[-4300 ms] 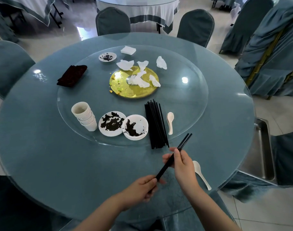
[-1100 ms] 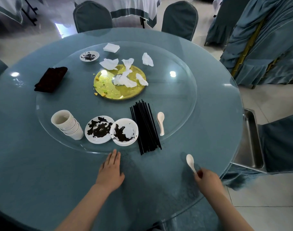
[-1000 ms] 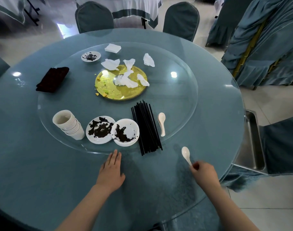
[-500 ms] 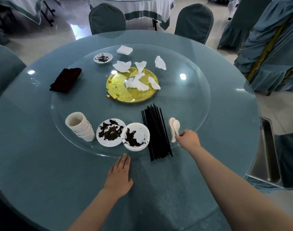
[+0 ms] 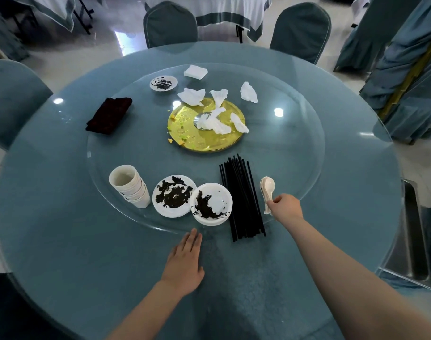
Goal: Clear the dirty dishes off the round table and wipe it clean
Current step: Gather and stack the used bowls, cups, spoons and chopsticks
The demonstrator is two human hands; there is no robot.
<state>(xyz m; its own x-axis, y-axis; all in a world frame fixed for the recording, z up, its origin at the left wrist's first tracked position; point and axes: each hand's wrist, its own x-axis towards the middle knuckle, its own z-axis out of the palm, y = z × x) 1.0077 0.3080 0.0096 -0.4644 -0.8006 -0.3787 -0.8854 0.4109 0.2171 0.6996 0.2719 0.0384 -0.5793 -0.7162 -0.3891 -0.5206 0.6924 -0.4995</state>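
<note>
Right now the right hand (image 5: 284, 208) reaches out over the round blue glass-topped table (image 5: 62, 241), its curled fingers pinching the handles of two nested white ceramic soup spoons (image 5: 267, 190) lying on the clear glass turntable (image 5: 295, 148). Just left of that hand lies a bundle of black chopsticks (image 5: 241, 200), its near ends poking over the turntable's edge. The left hand (image 5: 185, 263) lies flat, fingers straight and together, palm down on the tabletop, fingertips right at the turntable rim. Just beyond those fingertips sit two white plates smeared with dark sauce (image 5: 192, 197), touching each other, and further left a tilted stack of white cups (image 5: 130, 186). Well beyond both hands, a gold round platter (image 5: 204, 138) carries crumpled white napkins (image 5: 217, 119); a dark red folded cloth (image 5: 109, 115) lies far left of it.
</note>
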